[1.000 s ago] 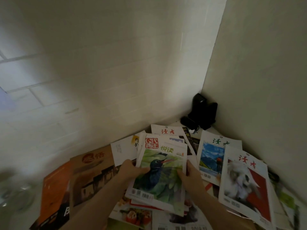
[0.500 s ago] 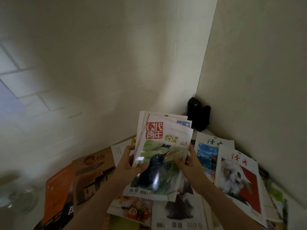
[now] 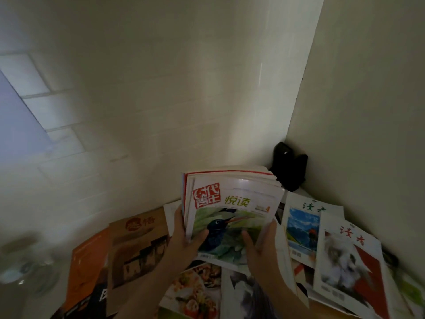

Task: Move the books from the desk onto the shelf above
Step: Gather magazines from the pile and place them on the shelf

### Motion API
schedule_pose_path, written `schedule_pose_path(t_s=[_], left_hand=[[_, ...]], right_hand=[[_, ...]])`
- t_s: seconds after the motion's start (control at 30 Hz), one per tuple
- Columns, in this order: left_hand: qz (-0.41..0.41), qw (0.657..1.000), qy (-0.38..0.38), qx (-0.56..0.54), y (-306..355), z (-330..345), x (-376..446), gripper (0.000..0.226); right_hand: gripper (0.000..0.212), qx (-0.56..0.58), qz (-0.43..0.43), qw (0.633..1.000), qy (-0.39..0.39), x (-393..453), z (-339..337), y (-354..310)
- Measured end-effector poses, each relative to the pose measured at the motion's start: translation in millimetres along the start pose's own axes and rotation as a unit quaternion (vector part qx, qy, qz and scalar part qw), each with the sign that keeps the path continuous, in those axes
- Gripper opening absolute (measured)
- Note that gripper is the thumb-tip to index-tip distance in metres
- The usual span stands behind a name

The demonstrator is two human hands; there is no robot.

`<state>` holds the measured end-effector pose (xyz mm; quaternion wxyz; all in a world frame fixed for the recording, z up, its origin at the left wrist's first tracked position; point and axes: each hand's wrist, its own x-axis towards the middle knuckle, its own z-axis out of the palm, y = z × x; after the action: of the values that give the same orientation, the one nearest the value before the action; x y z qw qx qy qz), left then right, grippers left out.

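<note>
Books with a bird cover on top (image 3: 232,217) are in a stack, lifted off the desk and tilted up toward the wall. The left hand (image 3: 184,240) grips the stack's left edge, thumb on the cover. The right hand (image 3: 259,247) grips its right edge the same way. Under the stack more magazines lie spread out: a brown one (image 3: 138,247) to its left, a rabbit one (image 3: 349,265) to its right. Behind the stack, in the corner, stands a black thing (image 3: 289,166). Above the stack there is only bare wall.
</note>
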<state>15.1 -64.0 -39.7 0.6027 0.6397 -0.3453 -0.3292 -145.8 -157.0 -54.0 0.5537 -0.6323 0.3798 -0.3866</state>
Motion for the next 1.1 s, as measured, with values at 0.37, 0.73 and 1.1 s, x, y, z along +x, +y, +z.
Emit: schedule_pose_path(t_s=[0.37,0.73,1.1], left_hand=[[0.025,0.998,0.059,-0.004,-15.1,-1.7,-11.8,0.084],[0.130,0.961,0.245,0.020,108.2,-137.3,-180.1,0.090],[0.228,0.750,0.562,0.264,265.7,-245.9,-397.1,0.089]], right_hand=[[0.080,-0.025,-0.018,0.999,-0.031,8.4,-6.3,1.3],[0.060,0.079,-0.174,0.954,-0.230,-78.4,131.5,-133.5],[0.066,0.275,-0.307,0.796,-0.444,-243.2,266.7,-315.8]])
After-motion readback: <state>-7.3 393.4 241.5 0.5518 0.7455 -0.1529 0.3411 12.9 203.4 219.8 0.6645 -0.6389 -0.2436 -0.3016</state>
